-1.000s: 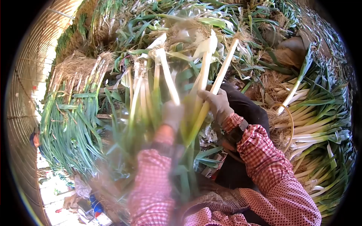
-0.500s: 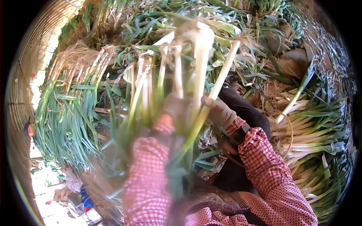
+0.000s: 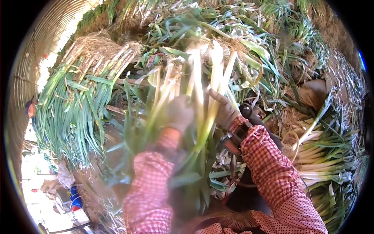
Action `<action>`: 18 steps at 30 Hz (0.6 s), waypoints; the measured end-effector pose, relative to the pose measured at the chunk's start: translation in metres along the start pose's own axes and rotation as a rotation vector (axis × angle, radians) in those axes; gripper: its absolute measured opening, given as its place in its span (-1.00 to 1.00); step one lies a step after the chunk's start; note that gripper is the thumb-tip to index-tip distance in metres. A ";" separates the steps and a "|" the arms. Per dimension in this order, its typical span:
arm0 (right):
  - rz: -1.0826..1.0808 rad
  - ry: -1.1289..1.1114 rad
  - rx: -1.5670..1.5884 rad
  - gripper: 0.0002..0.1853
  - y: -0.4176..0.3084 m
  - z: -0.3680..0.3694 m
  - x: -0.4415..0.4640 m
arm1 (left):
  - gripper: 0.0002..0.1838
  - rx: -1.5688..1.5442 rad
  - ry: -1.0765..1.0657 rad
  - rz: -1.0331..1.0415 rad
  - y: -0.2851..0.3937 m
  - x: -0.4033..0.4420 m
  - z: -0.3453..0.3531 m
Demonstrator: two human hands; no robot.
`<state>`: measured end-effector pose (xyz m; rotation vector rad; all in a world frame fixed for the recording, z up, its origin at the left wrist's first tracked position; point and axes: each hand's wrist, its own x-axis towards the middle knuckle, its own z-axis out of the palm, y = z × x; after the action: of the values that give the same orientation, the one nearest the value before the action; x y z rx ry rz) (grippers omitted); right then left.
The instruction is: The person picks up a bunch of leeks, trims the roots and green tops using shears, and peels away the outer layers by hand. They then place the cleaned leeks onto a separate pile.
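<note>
My left hand [image 3: 179, 113], gloved and slightly blurred, is closed at the left side of a bunch of leeks [image 3: 198, 78] with white stems pointing up and green leaves hanging down. The gloved right hand [image 3: 225, 109] grips the bunch from the right, its thumb against the stems. Several thinner stalks [image 3: 166, 87] stand just left of the bunch, near my left hand. Exactly which stems the left hand holds is too blurred to tell.
Untrimmed leeks with brown roots [image 3: 74, 105] lie at the left. More white-stemmed leeks [image 3: 319, 160] are piled at the right, beside a thin yellowish loop [image 3: 298, 146]. Loose leaves [image 3: 187, 27] cover the back. A blue and red item [image 3: 76, 198] lies at the lower left.
The camera view has shifted, so the piles sit differently in frame. The leek stems at my hands are now closer together, and the left hand has come up nearer to them.
</note>
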<state>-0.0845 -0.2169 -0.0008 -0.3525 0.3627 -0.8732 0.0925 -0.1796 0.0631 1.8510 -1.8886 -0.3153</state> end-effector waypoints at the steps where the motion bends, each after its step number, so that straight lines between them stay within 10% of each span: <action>1: 0.022 -0.011 -0.036 -0.51 0.004 0.003 0.012 | -0.65 0.162 0.033 -0.098 -0.010 0.008 -0.007; 5: 0.084 0.060 -0.183 -0.46 0.017 0.005 0.049 | -0.61 0.411 -0.018 -0.453 -0.064 0.029 -0.023; 9: 0.080 0.149 -0.224 -0.44 0.032 -0.002 0.079 | -0.66 0.429 -0.266 -0.452 -0.098 0.032 -0.021; 14: -0.069 0.204 0.062 -0.53 0.029 0.008 0.059 | -0.67 0.173 0.116 -0.486 -0.129 0.071 -0.022; 18: -0.053 0.191 0.085 -0.52 0.028 0.012 0.049 | -0.55 0.037 -0.083 -0.539 -0.143 0.086 -0.006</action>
<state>-0.0312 -0.2375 -0.0106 -0.2013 0.4929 -0.9744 0.2227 -0.2722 0.0148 2.3845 -1.4186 -0.5407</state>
